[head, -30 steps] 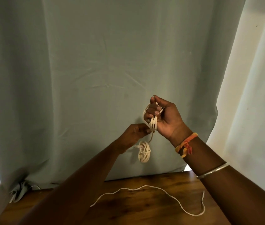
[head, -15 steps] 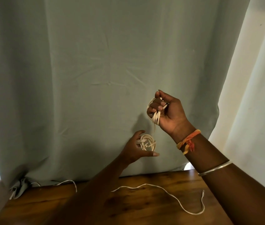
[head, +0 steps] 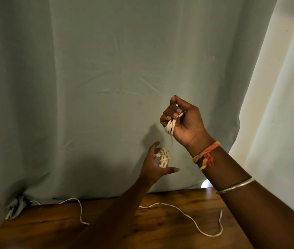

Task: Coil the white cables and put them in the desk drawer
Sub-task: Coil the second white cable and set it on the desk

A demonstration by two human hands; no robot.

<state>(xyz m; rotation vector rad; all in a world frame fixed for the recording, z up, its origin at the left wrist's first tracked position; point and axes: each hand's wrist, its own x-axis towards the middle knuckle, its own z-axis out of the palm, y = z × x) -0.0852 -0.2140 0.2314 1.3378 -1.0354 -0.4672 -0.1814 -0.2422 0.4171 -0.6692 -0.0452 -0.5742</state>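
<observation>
My right hand [head: 185, 121] is raised in front of the curtain, fingers closed on several loops of white cable [head: 170, 127]. A strand hangs from those loops down to a small coiled bundle of white cable [head: 164, 157]. My left hand [head: 154, 167] cups that bundle from below and the left, fingers spread and loosely around it. A loose white cable [head: 184, 213] snakes across the wooden desk [head: 52, 229] below my arms, its plug end at the right. Another loose cable piece [head: 78, 206] lies on the desk to the left. No drawer is in view.
A grey-green curtain [head: 106, 78] hangs right behind the desk, bunched at its lower left corner [head: 17, 203]. A white wall or curtain [head: 277, 105] fills the right side. I wear an orange thread band [head: 206, 155] and a metal bangle [head: 236, 186] on the right arm.
My left hand dropped away from my right hand and opened under the coiled bundle. My right hand rose slightly with its loops. More of the left cable piece came into sight.
</observation>
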